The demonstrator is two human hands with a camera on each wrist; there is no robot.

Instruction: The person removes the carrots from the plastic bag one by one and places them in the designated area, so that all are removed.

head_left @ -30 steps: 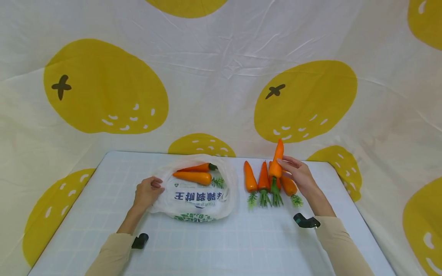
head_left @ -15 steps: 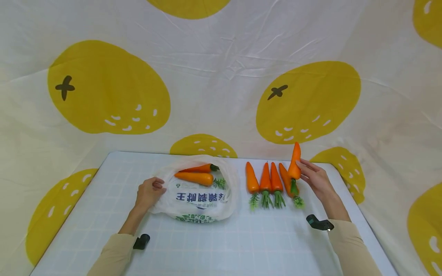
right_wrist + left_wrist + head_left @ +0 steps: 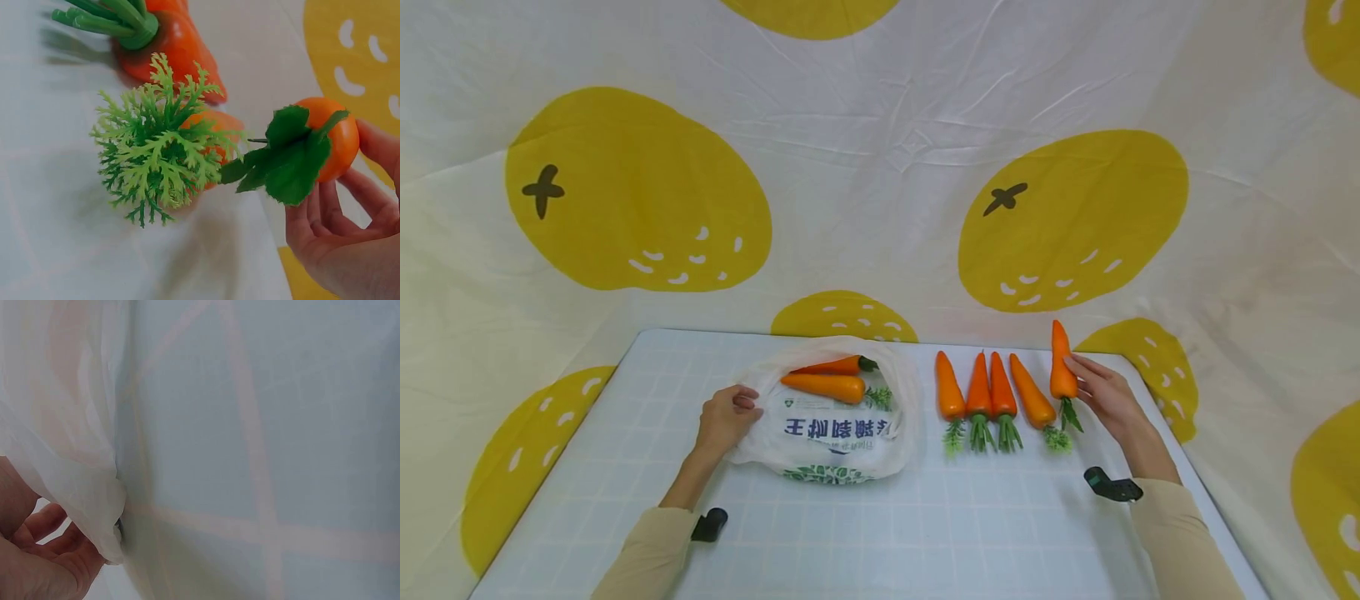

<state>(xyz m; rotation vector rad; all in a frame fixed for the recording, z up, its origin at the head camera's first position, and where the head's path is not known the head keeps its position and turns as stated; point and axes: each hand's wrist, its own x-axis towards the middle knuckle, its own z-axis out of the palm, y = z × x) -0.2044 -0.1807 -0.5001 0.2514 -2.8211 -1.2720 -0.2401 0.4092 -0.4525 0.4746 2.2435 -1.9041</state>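
At the left side of a white plastic bag (image 3: 775, 442), my left hand (image 3: 726, 421) pinches the bag's edge. The left wrist view shows the fingers (image 3: 75, 550) partly under the thin plastic (image 3: 75, 481). Two carrots lie in the bag's opening, an orange one (image 3: 827, 387) in front of a redder one (image 3: 827, 367). My right hand (image 3: 1108, 400) holds another carrot (image 3: 1062, 362) by its side, tip up and leaves (image 3: 290, 153) down, at the right end of a row. The nearest carrot in that row (image 3: 1033, 396) has a feathery green top (image 3: 159, 144).
Other carrots in the row, such as an orange one (image 3: 950, 390) and a red one (image 3: 978, 387), lie tips away on the pale checked table (image 3: 865, 542). Behind it hangs a white cloth (image 3: 865, 192) printed with yellow fruit.
My right hand has moved right and slightly down with the carrot, from above the row to its right end. My left hand and the bag have stayed in place.
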